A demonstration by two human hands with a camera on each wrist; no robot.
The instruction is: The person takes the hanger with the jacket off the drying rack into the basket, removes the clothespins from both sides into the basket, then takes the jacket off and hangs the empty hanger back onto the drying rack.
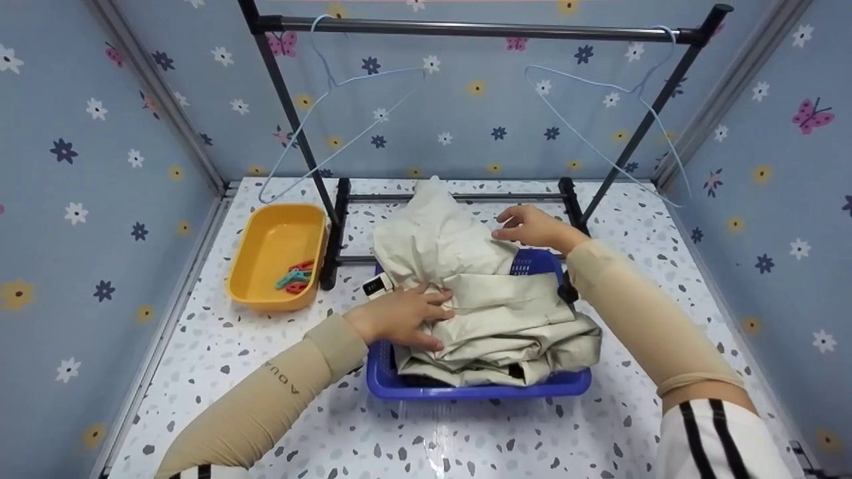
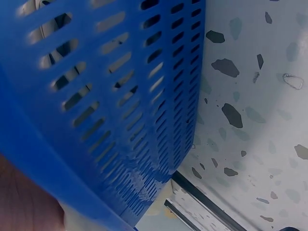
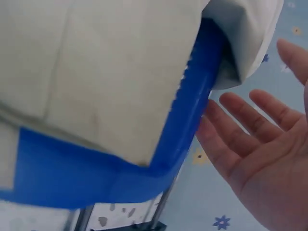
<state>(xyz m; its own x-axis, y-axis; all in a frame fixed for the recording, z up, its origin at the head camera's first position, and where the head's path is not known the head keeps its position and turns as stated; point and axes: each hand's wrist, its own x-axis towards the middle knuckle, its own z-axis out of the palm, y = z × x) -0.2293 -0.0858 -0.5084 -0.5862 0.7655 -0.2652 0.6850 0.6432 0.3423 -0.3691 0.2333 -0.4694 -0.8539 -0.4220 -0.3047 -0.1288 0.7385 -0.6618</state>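
A pile of beige cloth garments (image 1: 506, 326) fills a blue plastic basket (image 1: 479, 392), with one bunched part (image 1: 439, 226) spilling over its far side. My left hand (image 1: 403, 317) rests on the pile's left side, fingers spread over the cloth. To the right of the bunched part is my right hand (image 1: 536, 227), above the basket's far right corner with its fingers loosely extended. In the right wrist view that hand (image 3: 269, 159) has an open palm and grips nothing, beside the basket rim (image 3: 192, 101). The slotted basket wall (image 2: 144, 96) fills much of the left wrist view.
A yellow tub (image 1: 276, 246) with several red and green clothespins (image 1: 296, 277) stands at left. Behind the basket rises a black clothes rack (image 1: 479, 28), from which two blue wire hangers, a left one (image 1: 333, 83) and a right one (image 1: 642, 86), hang. Patterned walls enclose the speckled surface.
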